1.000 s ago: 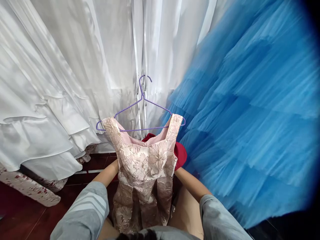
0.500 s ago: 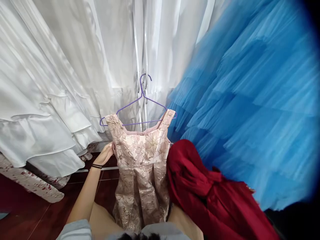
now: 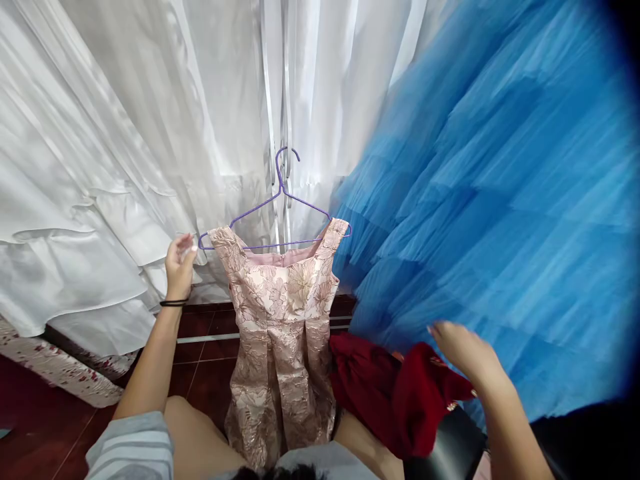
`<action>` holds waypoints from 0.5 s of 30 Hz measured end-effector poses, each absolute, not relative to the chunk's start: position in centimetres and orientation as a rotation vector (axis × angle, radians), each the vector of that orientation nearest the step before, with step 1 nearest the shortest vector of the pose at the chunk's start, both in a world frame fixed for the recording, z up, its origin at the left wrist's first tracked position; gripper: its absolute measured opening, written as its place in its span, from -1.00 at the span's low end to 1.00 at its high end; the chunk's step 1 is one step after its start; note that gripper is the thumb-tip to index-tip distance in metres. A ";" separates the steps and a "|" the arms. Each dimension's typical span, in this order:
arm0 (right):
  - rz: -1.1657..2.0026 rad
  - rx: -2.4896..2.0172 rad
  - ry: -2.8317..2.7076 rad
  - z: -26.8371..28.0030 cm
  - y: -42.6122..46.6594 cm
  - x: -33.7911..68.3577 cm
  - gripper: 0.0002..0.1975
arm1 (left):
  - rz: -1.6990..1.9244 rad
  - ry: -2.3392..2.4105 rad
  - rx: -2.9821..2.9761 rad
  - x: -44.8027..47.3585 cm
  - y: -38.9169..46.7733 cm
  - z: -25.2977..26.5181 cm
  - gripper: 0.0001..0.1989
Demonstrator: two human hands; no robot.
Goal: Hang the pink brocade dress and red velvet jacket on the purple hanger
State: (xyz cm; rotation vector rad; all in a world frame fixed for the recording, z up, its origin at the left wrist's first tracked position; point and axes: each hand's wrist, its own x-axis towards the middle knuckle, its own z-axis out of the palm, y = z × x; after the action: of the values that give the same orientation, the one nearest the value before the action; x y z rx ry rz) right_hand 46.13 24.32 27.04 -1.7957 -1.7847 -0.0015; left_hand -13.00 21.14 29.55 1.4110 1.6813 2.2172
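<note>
A pink floral brocade dress point(image 3: 283, 320) with wide straps is on a purple hanger point(image 3: 305, 202) in front of my body, its skirt reaching down to my lap. My left hand point(image 3: 180, 268) is raised just left of the hanger's left end, thumb and fingers loosely bent and apart, with nothing visible in it. Over at the right, my right hand point(image 3: 463, 343) is beside a bunched dark red garment point(image 3: 380, 383). Motion blurs its fingers, so whether it touches the red cloth cannot be made out.
White satin gowns point(image 3: 145, 147) hang behind and to the left. A layered blue tulle skirt point(image 3: 490, 220) fills the right. Below are dark red floor tiles point(image 3: 205, 380) and a pale bar point(image 3: 210, 338). A shiny black surface point(image 3: 445, 447) lies under the red garment.
My left hand has left the side of the dress and risen to the hanger's left end. My right hand has come into view, and the red garment is now bunched smaller and lower.
</note>
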 end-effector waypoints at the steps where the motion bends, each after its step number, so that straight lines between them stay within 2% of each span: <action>1: -0.019 -1.753 -1.905 28.6 25.8 44.5 -0.88 | 2.159 1.791 1.595 -12.9 21.3 31.1 -0.51; 4: -0.094 -1.262 -2.171 34.1 31.9 37.6 -0.61 | 1.707 2.009 2.042 -12.1 22.3 34.5 -0.58; 6: -0.073 -0.995 -2.243 36.9 36.2 33.0 -0.49 | 1.491 2.080 2.127 -11.5 23.0 35.5 -0.62; 7: -0.052 -0.933 -2.294 37.7 38.1 31.3 -0.48 | 1.452 2.114 2.125 -11.3 23.2 35.6 -0.63; 11: 0.065 -0.971 -2.390 37.7 42.4 29.1 -0.67 | 1.526 2.160 2.057 -12.0 22.5 34.8 -0.64; 15: 0.246 -0.889 -2.251 35.5 42.5 31.2 -0.65 | 1.743 2.036 1.850 -14.0 21.4 32.6 -0.59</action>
State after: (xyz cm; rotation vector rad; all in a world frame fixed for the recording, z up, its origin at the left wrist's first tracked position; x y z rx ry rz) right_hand 31.23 42.53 35.52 -0.8886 -2.2510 0.2461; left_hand -14.00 21.37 32.59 1.8498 2.0357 1.7430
